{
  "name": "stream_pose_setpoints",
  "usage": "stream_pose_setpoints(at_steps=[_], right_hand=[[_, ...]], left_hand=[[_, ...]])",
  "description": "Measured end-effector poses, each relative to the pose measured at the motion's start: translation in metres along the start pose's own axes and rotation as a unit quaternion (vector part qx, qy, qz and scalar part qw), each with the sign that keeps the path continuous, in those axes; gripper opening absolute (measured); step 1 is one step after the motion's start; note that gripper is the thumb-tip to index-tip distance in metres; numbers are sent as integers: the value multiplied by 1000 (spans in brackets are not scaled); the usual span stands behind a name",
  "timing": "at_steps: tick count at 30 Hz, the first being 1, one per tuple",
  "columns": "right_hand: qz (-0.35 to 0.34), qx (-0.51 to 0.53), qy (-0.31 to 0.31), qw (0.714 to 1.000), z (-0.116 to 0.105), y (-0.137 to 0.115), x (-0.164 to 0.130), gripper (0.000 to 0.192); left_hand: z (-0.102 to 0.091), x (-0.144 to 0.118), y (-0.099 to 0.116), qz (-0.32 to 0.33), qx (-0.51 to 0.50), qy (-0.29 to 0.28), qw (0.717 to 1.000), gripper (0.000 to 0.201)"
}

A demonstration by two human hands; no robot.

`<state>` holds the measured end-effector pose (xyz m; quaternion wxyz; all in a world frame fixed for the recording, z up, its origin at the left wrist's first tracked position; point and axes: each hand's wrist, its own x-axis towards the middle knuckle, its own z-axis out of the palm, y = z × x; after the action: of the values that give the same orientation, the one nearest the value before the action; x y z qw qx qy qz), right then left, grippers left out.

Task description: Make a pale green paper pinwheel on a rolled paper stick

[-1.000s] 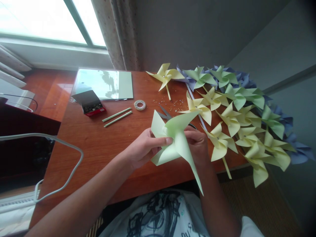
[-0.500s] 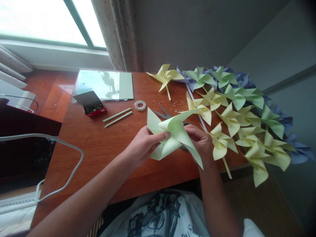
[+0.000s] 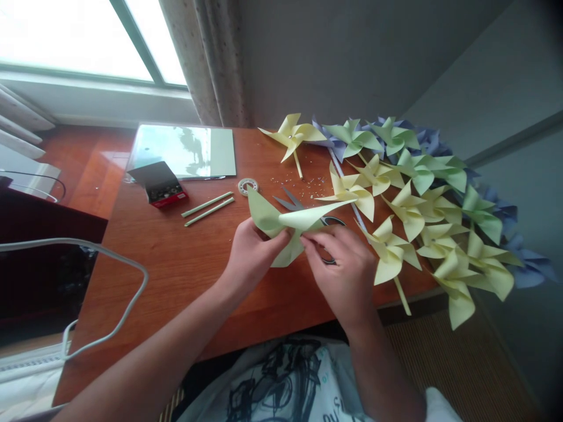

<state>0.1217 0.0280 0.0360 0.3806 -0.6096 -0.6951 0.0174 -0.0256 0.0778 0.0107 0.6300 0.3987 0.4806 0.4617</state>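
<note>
A pale green paper pinwheel (image 3: 303, 218) is held above the table between both hands. My left hand (image 3: 255, 249) is closed on its left side, thumb pressed near the centre. The fingers of my right hand (image 3: 343, 266) pinch at the pinwheel's middle from the right; whether a small pin is between them is too small to tell. Behind the right hand lie scissors (image 3: 294, 202), blades pointing up-left, handles partly hidden. A roll of clear tape (image 3: 248, 187) lies just beyond the pinwheel.
Several yellow, green and purple pinwheels (image 3: 413, 217) cover the table's right side. Two pale green paper sticks (image 3: 208, 210) lie left of the tape, near an open red box (image 3: 166, 196) of small dark items. A glossy pack of paper (image 3: 222, 151) sits behind. A white cable (image 3: 132, 258) hangs at left.
The pinwheel has tipped and turned slightly leftward in the left hand. My right hand has come round from behind its right blade to the front, fingers at the centre.
</note>
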Motion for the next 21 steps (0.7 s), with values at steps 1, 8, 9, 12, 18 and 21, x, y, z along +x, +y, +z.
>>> stream_pose_setpoints(at_steps=[1, 8, 9, 12, 18, 21], right_hand=[[5, -18, 5, 1000, 4, 1, 0, 11], [18, -31, 2, 999, 9, 4, 2, 10], [18, -33, 1, 999, 9, 4, 2, 9], [21, -49, 3, 999, 9, 2, 2, 10], [23, -82, 10, 996, 9, 1, 4, 15], [23, -73, 8, 997, 8, 2, 5, 15]], left_hand=[[0, 0, 0, 4, 0, -1, 1000, 30], [1, -2, 0, 13, 4, -17, 1000, 26], [1, -2, 0, 14, 3, -16, 1000, 27], [2, -3, 1, 13, 4, -12, 1000, 28], [2, -4, 1, 40, 42, -6, 998, 22], [2, -4, 1, 54, 58, -8, 997, 21]])
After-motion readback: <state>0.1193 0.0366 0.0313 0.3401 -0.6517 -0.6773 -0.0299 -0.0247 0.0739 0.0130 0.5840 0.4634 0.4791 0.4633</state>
